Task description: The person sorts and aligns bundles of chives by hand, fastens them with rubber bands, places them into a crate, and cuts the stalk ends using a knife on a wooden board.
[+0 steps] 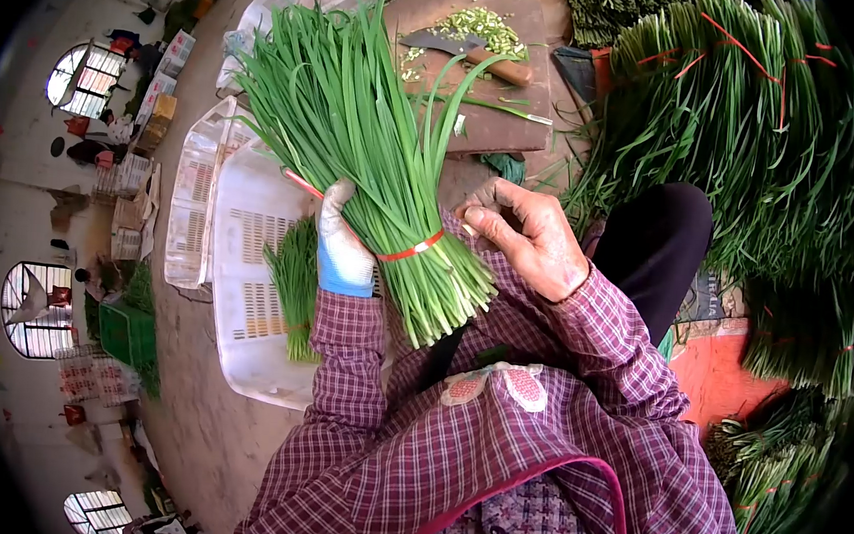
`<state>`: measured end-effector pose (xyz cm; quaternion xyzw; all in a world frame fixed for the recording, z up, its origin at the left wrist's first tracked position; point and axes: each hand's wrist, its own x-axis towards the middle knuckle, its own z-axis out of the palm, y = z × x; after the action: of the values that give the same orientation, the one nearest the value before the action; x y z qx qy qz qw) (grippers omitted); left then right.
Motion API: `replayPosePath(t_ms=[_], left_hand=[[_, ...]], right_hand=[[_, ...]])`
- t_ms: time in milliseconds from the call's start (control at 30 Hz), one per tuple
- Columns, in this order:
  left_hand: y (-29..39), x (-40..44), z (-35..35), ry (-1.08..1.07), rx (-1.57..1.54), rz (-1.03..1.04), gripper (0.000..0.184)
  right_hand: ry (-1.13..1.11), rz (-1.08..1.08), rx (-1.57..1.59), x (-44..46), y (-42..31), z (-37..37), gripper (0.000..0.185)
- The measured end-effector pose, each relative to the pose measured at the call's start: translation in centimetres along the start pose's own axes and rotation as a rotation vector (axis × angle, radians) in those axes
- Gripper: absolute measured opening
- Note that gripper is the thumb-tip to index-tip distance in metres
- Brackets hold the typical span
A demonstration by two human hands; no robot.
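Note:
A thick bunch of garlic chives (358, 121) lies tilted in front of me, with leaves to the upper left and cut stems to the lower right. A red band (411, 247) circles it near the stem end. My left hand (346, 249), in a white and blue glove, is closed around the bunch from the left; most of its fingers are hidden beneath. A red strip (303, 183) sticks out by that hand. My bare right hand (530, 237) is just right of the bunch, thumb and forefinger pinched together, with a small pale bit at the fingertips that I cannot identify.
A white plastic crate (240, 353) at left holds another chive bunch (295, 282). Ahead, a knife (474, 55) and chopped stem bits (486, 26) lie on a brown board (502, 137). Many banded chive bunches (739, 121) are piled at right, near my knee.

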<state>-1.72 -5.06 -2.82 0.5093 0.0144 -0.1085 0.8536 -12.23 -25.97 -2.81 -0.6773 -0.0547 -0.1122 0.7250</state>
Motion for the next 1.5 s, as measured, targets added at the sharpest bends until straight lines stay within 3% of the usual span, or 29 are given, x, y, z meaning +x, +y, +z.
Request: replayPosePath(t_ms=[167, 333, 400, 600, 733, 1000, 1067, 1167, 1200, 1267, 1300, 1333, 1400, 1500], left_hand=[[-0.4, 0.1, -0.4, -0.049, -0.031, 0.024, 0.047], [-0.5, -0.9, 0.6, -0.033, -0.024, 0.017, 0.043], [-0.7, -1.1, 0.6, -0.016, 0.005, 0.038, 0.042], [-1.1, -1.8, 0.9, 0.003, 0.110, 0.101, 0.042], [-1.5, -1.9, 0.9, -0.025, 0.157, 0.097, 0.044], [-1.6, -1.1, 1.4, -0.016, 0.032, 0.035, 0.037], [-2.4, -0.6, 0.3, 0.031, 0.157, 0.086, 0.036], [-4.7, 0.0, -3.1, -0.037, 0.006, 0.060, 0.035], [-4.9, -0.3, -3.4, -0.115, -0.089, 0.032, 0.034], [-3.7, -0.2, -2.4, 0.010, -0.004, -0.043, 0.034], [-3.5, -0.2, -2.4, -0.003, -0.053, -0.066, 0.035], [-3.4, -0.2, -2.5, -0.017, -0.101, -0.088, 0.036], [-3.5, -0.3, -2.7, 0.001, -0.154, -0.067, 0.037], [-3.0, -0.8, -2.3, -0.136, -0.161, -0.011, 0.039]], right_hand=[[-0.028, 0.047, -0.074, -0.1, -0.6, 0.3, 0.017], [-0.038, -0.066, -0.019, 0.3, -3.3, 1.8, 0.014], [0.027, -0.197, -0.066, 0.8, -4.1, 2.5, 0.012], [0.216, -0.284, -0.262, 5.7, -3.6, 2.4, 0.018], [0.095, -0.165, -0.338, 6.8, -3.9, 3.1, 0.021], [0.150, -0.558, -0.271, 6.2, -5.0, 3.9, 0.011], [0.304, -0.645, -0.037, 6.3, -6.7, 4.0, 0.011], [0.314, -0.625, 0.249, 6.1, -10.4, 1.9, 0.010], [0.235, -0.511, 0.380, 5.1, -11.7, 1.0, 0.015], [-0.065, -0.444, 0.399, 5.0, -10.8, -2.1, 0.034], [-0.107, -0.385, 0.357, 5.2, -9.5, -2.8, 0.048], [-0.135, -0.136, 0.201, 5.4, -8.9, -3.7, 0.041], [-0.052, -0.005, 0.022, 6.3, -5.7, -3.1, 0.034], [0.116, -0.138, -0.125, 7.4, -1.7, -0.9, 0.028]])
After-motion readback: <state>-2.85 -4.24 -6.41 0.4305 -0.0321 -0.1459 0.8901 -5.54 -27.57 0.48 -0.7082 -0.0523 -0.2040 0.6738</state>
